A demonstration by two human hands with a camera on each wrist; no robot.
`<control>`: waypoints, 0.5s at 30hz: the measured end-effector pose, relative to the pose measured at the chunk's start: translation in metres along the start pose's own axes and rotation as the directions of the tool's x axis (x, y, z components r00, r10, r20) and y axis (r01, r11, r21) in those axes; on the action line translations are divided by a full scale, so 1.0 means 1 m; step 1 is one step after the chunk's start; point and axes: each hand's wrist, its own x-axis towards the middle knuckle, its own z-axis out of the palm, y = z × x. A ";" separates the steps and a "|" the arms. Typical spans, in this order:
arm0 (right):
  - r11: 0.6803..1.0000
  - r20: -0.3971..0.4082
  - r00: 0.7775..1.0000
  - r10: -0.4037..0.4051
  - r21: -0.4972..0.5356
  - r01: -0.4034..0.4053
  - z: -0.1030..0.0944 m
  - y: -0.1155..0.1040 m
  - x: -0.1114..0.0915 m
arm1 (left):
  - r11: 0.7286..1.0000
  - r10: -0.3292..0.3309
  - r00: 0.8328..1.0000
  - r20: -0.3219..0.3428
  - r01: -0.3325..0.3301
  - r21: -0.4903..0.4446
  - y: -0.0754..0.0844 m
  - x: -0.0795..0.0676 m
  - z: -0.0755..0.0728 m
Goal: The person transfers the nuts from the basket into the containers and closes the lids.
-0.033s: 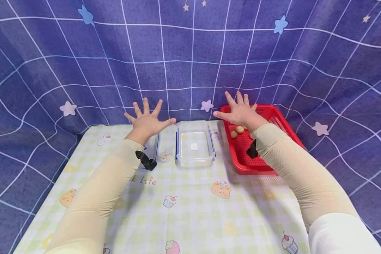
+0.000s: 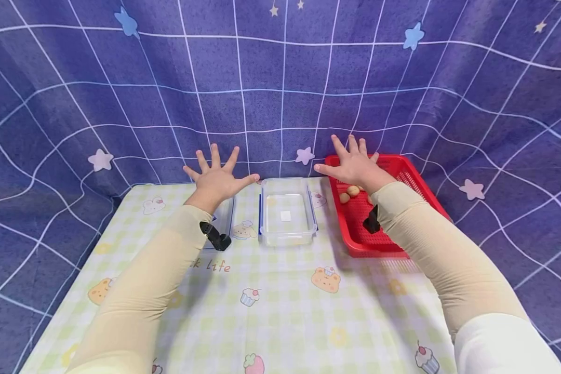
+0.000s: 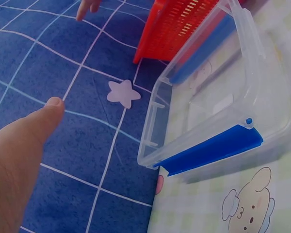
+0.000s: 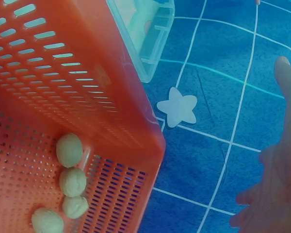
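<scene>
A see-through plastic box [image 2: 288, 238] sits on a pale green-and-white checked tablecloth [image 2: 285, 291], near its far edge; every place here is told from this box. To its left, a flat-looking, see-through item with a blue edge [image 2: 226, 210] lies mostly hidden beneath the person's left forearm, so its full shape cannot be told. A black device [image 2: 216, 238] is strapped at that wrist. The left hand [image 2: 216, 181] is held out to the left of the box's far end, its fingers straight and spread wide, thumb pointing toward the box, with hold of nothing.

The box itself has blue clips along its left and right sides, and a small white square shows at its bottom. Behind it hangs a dark blue curtain [image 2: 262, 111] with a pale grid and stars.

Right of the box's far end, the right hand [image 2: 357, 169] is likewise fully spread and grips nothing; in the head view it overlaps the far left corner of a red basket [image 2: 348, 234]. This basket, with slotted sides, stands just right of the box. Inside, toward the box's side, lie round tan walnuts [image 4: 72, 182]; the right wrist view shows four.
</scene>
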 end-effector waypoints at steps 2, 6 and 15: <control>1.000 0.004 1.000 0.004 -0.003 -0.004 0.000 0.000 0.000 | 1.000 0.003 1.000 -0.002 -0.003 0.001 0.001 0.001 0.000; 1.000 0.020 1.000 0.007 -0.012 -0.007 0.001 0.001 0.000 | 1.000 0.008 1.000 -0.003 -0.008 0.002 0.002 0.001 0.001; 0.997 -0.016 1.000 -0.014 0.069 0.015 0.001 0.010 0.007 | 1.000 0.004 1.000 0.001 -0.004 -0.015 -0.001 0.001 0.002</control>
